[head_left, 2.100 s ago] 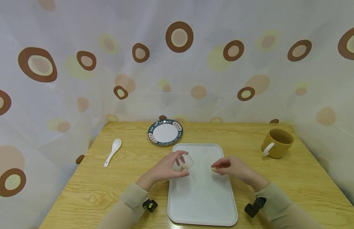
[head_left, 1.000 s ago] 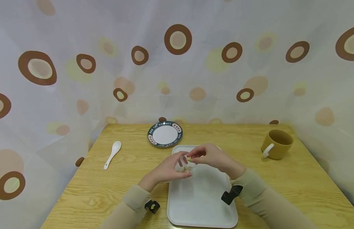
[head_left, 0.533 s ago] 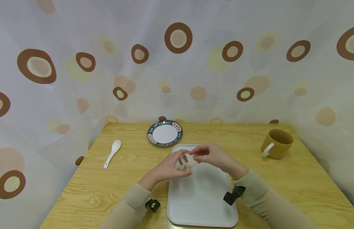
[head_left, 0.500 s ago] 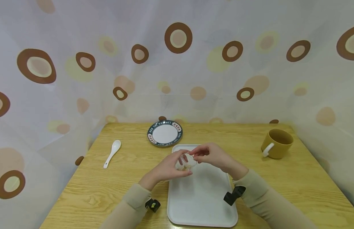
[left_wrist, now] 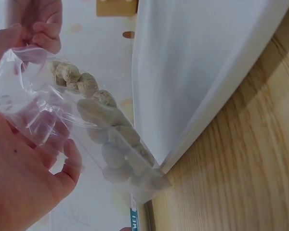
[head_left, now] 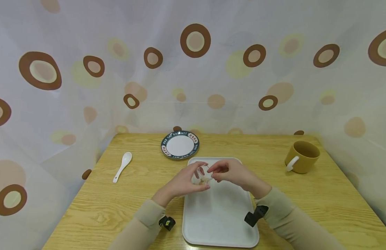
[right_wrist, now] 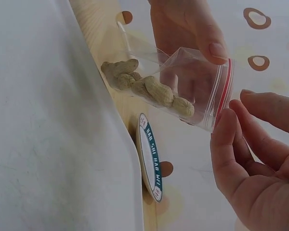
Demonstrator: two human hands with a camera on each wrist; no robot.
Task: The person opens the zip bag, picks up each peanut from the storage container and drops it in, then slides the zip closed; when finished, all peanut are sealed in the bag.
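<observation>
In the head view my left hand (head_left: 186, 180) grips a clear zip bag (head_left: 205, 179) above the tray. The bag is tilted, and its red-striped zip edge (right_wrist: 225, 86) faces my right hand (head_left: 235, 175). Several peanuts in their shells (right_wrist: 156, 89) lie inside, clearest in the right wrist view. At the bag's mouth, the right thumb and a curled finger pinch the zip edge, while another finger stands apart. The left wrist view has the bag hanging from the left hand with the peanuts (left_wrist: 118, 137) low in it. Below is a white tray (head_left: 221, 215).
On the wooden table (head_left: 143, 208) a green-rimmed plate (head_left: 179, 155) stands behind the tray. A white spoon (head_left: 122, 166) lies at the left. At the back right is a mustard-coloured mug (head_left: 300, 159) with a white handle. A patterned curtain (head_left: 224, 80) surrounds the table.
The right hand, earlier holding a small peanut over the tray's right side, has moved left to the bag's mouth. The peanut no longer shows in its fingers. The left hand has barely moved.
</observation>
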